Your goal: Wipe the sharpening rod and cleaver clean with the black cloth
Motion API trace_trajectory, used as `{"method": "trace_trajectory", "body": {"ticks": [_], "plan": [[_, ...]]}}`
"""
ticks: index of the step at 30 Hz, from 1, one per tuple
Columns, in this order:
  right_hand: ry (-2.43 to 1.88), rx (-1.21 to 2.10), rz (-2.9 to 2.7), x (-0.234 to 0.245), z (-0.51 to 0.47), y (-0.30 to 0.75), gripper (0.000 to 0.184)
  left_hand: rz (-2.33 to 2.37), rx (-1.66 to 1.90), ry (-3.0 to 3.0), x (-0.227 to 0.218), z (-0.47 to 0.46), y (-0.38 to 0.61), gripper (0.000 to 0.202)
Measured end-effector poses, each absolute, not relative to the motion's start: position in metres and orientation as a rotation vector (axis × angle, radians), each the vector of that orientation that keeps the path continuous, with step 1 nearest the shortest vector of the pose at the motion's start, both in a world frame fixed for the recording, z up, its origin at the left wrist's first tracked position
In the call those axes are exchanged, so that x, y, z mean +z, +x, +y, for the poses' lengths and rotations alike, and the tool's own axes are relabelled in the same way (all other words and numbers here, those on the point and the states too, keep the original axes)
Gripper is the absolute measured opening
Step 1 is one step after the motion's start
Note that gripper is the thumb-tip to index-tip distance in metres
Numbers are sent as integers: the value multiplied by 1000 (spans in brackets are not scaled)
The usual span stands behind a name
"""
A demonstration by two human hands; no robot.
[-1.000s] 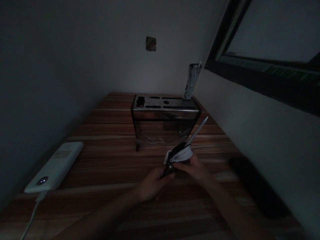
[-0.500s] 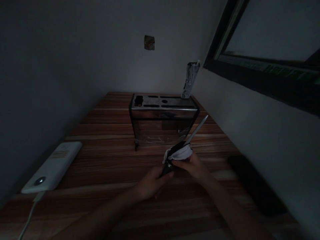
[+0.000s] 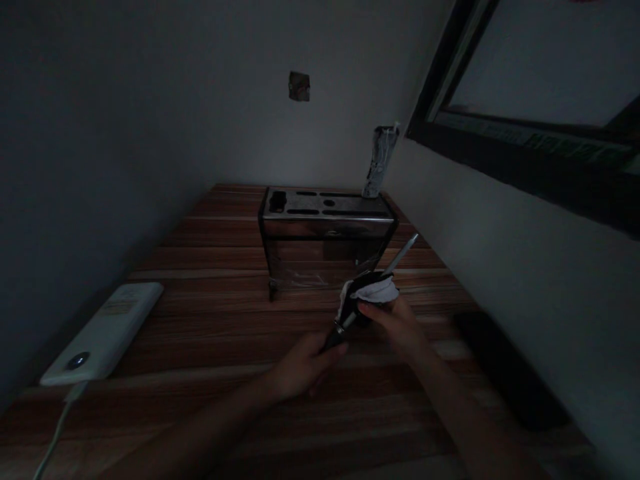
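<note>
My left hand (image 3: pixel 303 363) is closed round the dark handle of a sharpening steel (image 3: pixel 401 255), a slim metal rod that slants up and away to the right. Wrapped about the middle of the rod is a black and white cloth (image 3: pixel 377 291). My right hand (image 3: pixel 400 327) grips this cloth from the right, with its thumb on the near side. Bare metal shows between handle and cloth, and the tip sticks out beyond. Behind both hands stands a knife block (image 3: pixel 327 227) with a slotted metal top and clear sides.
A grey, stained upright piece (image 3: pixel 383 160) rises from the block's right end. At left on the wood-grain table (image 3: pixel 200 320) lies a white power bank (image 3: pixel 107 333) with a cable (image 3: pixel 55 433). A black oblong object (image 3: pixel 510 370) lies at right by the wall. A dark frame (image 3: pixel 500 150) juts in above.
My right hand and the cloth have slid up the rod, away from the handle, baring metal near the collar. My left hand has stayed in about the same place.
</note>
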State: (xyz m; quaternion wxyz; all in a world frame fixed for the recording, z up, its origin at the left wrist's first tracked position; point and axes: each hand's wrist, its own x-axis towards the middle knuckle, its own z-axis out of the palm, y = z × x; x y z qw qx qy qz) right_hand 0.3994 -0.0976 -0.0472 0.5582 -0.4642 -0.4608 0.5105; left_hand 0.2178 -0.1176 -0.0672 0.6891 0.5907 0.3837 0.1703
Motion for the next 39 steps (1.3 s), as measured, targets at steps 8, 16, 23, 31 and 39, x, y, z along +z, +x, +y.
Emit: {"method": "trace_trajectory", "body": {"ticks": [8, 16, 23, 31, 39], "plan": [[-1032, 1090, -849, -43, -87, 414, 29, 864, 359, 1343, -72, -118, 218, 41], [-1001, 935, -680, -33, -78, 439, 22, 847, 303, 1440, -71, -118, 217, 37], [-887, 842, -656, -27, -72, 460, 18, 834, 255, 1484, -66, -118, 217, 36], [-812, 719, -524, -23, -71, 494, 18, 798, 221, 1671, -59, -118, 217, 28], [-882, 677, -426, -32, -65, 506, 13, 843, 265, 1609, -60, -122, 216, 28]]}}
